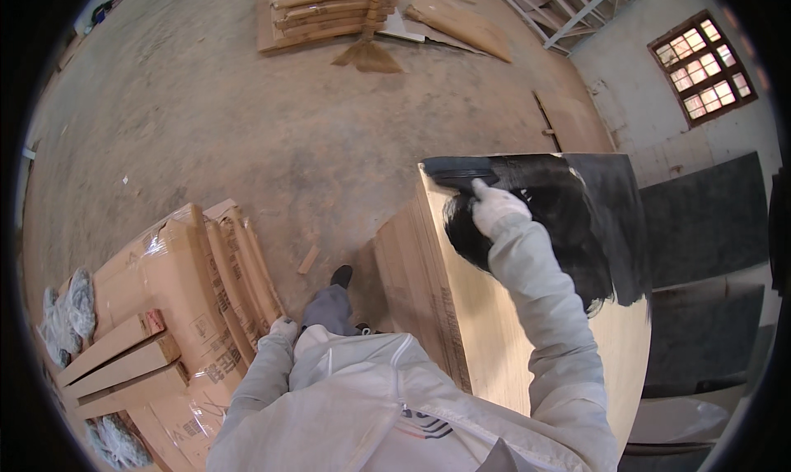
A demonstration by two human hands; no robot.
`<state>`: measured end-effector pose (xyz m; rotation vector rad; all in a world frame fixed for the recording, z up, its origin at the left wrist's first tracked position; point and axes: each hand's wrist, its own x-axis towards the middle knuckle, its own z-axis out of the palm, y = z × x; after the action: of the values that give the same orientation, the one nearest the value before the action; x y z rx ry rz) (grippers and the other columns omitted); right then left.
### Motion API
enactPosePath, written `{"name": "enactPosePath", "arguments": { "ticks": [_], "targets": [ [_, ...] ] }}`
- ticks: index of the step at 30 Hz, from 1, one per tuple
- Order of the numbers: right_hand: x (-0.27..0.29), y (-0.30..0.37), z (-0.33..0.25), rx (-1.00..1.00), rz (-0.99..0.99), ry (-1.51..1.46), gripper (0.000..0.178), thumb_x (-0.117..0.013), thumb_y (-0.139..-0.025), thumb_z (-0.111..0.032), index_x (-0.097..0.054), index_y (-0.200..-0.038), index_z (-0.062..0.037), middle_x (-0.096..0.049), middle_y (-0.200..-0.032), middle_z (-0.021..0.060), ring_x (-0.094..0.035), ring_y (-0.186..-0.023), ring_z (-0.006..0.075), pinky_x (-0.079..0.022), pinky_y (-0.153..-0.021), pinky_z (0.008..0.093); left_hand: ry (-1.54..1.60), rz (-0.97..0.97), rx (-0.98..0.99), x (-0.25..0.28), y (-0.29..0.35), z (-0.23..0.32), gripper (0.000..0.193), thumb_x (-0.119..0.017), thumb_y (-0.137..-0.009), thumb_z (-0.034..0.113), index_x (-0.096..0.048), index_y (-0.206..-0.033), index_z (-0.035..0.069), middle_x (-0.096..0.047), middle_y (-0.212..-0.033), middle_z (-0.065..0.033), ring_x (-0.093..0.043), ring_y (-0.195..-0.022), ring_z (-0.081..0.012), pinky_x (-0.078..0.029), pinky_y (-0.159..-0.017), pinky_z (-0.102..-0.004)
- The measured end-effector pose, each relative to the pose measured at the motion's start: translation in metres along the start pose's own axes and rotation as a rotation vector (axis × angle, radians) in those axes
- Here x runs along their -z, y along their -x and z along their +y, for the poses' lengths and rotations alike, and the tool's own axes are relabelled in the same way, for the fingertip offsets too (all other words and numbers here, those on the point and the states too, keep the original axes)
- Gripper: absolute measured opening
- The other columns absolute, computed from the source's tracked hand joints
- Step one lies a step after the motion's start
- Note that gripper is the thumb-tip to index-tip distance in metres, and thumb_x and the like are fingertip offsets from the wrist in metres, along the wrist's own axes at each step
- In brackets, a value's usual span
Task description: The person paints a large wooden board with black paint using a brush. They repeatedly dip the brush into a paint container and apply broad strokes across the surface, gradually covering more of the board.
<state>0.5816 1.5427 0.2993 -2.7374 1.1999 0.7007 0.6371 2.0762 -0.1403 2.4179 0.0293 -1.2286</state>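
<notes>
Right hand (499, 209) on part-hidden brush (459, 173)

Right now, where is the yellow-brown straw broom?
In the head view, the broom is near the top, slightly left of centre, bristles down before the stack of flat brown cardboard packages, well ahead of the right hand.
</notes>
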Motion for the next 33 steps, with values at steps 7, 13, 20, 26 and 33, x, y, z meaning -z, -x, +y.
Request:
{"name": "enactPosePath", "arguments": {
  "ticks": [7,13,20,26,33],
  "targets": [
    [-0.019,0.038,0.043,0.159,0.087,0.014,0.047,-0.058,-0.104,-0.034,-0.061,-0.151,-0.0308,-0.077,-0.119,0.0175,-0.073,-0.111,0.0367,-0.058,-0.096,0.0459,0.054,0.021,-0.054,0.004,0.022,0.039,0.04,-0.064,-0.094,0.028,-0.076,-0.123,0.003,-0.076,-0.124,-0.0239,-0.071,-0.122,-0.0387,-0.055,-0.107,-0.0426],
    [-0.039,0.053,0.168,0.473,0.171,0.129,0.053,-0.071,-0.094,-0.01,-0.071,-0.141,-0.0354,-0.069,-0.097,0.0128,-0.071,-0.095,0.0357,-0.058,-0.087,0.0449,0.139,0.078,-0.032,0.007,0.036,0.035,0.041,-0.064,-0.095,0.029,-0.076,-0.123,0.002,-0.075,-0.126,-0.0241,-0.07,-0.123,-0.0392,-0.054,-0.108,-0.0438],
    [-0.014,-0.034,0.126,0.677,0.258,0.009,0.052,-0.074,-0.088,-0.004,-0.077,-0.133,-0.0294,-0.066,-0.089,0.0133,-0.065,-0.078,0.0352,-0.055,-0.076,0.0426,0.012,0.042,-0.069,-0.006,0.024,0.012,0.042,-0.062,-0.095,0.032,-0.076,-0.123,0.004,-0.074,-0.125,-0.0261,-0.069,-0.124,-0.0409,-0.054,-0.108,-0.0461],
    [0.016,-0.011,0.114,0.773,-0.05,0.342,0.05,-0.072,-0.092,-0.011,-0.075,-0.134,-0.0381,-0.07,-0.095,0.0123,-0.071,-0.096,0.0369,-0.058,-0.088,0.0459,0.204,0.128,-0.104,-0.006,0.008,0.021,0.039,-0.063,-0.095,0.031,-0.076,-0.122,0.007,-0.075,-0.122,-0.0261,-0.069,-0.122,-0.0413,-0.054,-0.105,-0.0469],
    [0.032,-0.057,0.075,0.822,0.11,0.297,0.054,-0.068,-0.092,-0.007,-0.075,-0.136,-0.0371,-0.074,-0.115,0.0148,-0.072,-0.108,0.0372,-0.058,-0.093,0.0445,0.134,0.119,-0.067,0.005,0.026,0.022,0.037,-0.064,-0.095,0.03,-0.076,-0.121,0.007,-0.076,-0.119,-0.0245,-0.071,-0.12,-0.0398,-0.055,-0.104,-0.0452]
  ]
}}
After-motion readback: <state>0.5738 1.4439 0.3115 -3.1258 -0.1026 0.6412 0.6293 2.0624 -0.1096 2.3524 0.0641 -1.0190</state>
